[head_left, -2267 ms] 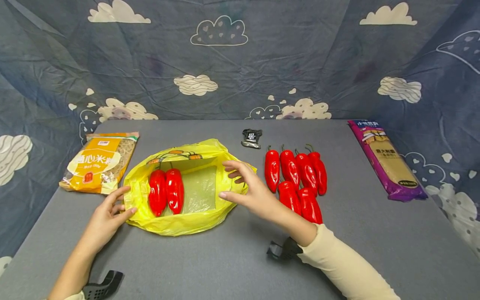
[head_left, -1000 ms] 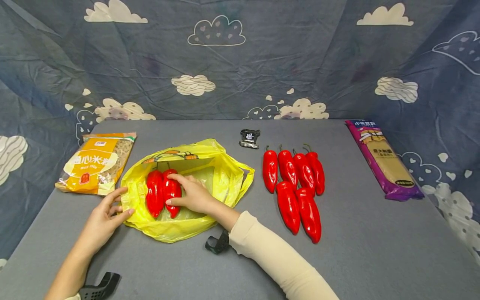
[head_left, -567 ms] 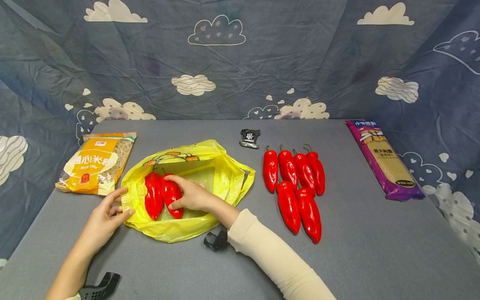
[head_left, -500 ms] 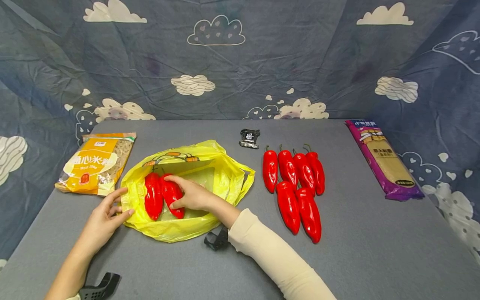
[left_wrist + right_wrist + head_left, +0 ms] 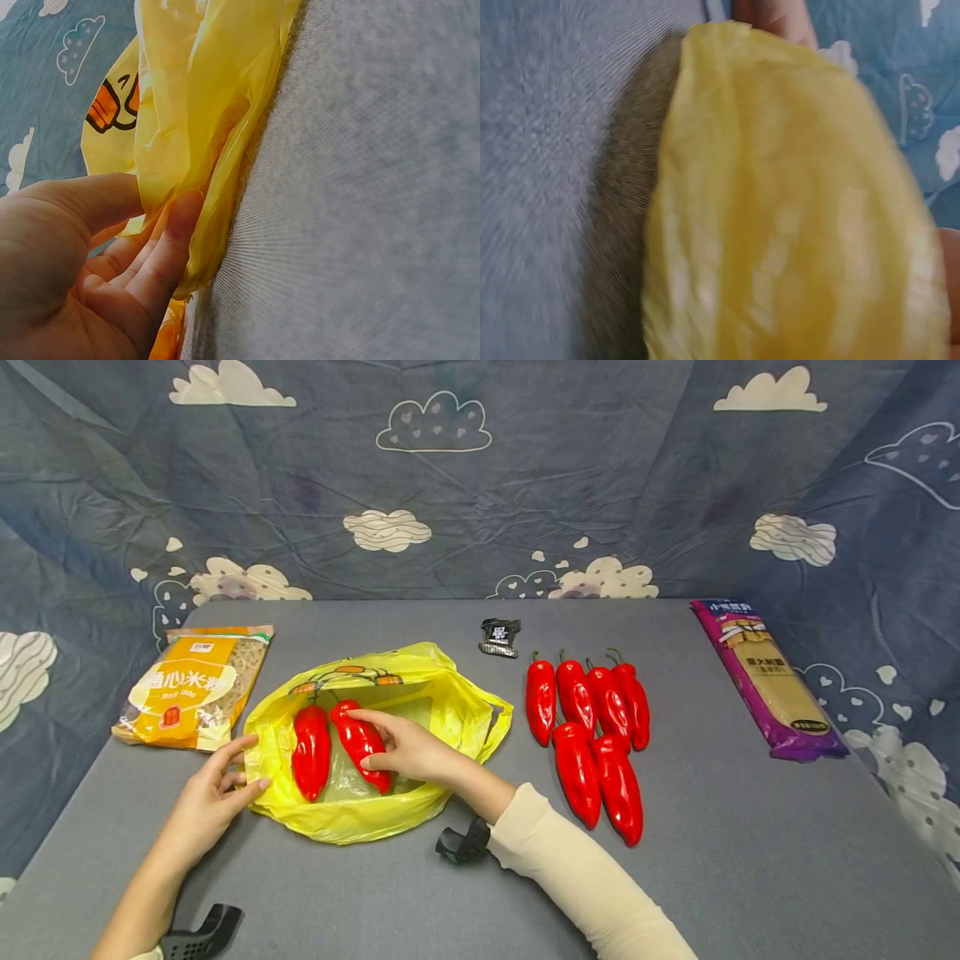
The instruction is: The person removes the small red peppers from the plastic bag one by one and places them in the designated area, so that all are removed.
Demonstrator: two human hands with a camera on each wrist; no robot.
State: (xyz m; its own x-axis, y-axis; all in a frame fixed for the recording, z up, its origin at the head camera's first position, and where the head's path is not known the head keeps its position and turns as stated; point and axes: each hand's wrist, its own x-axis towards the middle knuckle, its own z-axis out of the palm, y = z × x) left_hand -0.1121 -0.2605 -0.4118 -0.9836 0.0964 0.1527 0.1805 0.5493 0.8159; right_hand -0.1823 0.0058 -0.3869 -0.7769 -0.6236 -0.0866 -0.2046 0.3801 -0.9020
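Note:
A yellow plastic bag (image 5: pixel 345 820) lies with its mouth open toward me. My left hand (image 5: pixel 212 797) pinches its left edge; in the left wrist view, thumb and fingers (image 5: pixel 176 232) are on the thin plastic. Inside the bag, my right hand (image 5: pixel 412 750) grips a red pepper (image 5: pixel 362 739) between thumb and fingers, the pepper slanting with its tip toward the right. Another red pepper (image 5: pixel 311 756) lies apart on the left within the bag. The bag's side (image 5: pixel 780 210) hides most of the right hand in the blurred right wrist view.
Several red peppers (image 5: pixel 576 772) lie in two rows right of the bag. Behind stands a small black packet (image 5: pixel 498 637). An orange pasta packet (image 5: pixel 193 689) is at the left, a purple noodle packet (image 5: pixel 772 681) at the right. A patterned cloth (image 5: pixel 480 485) hangs behind the table.
My right hand has gone from the bag's right rim into the bag and taken hold of the right-hand pepper. That pepper has shifted right and tilted, away from the other. My left hand stays put.

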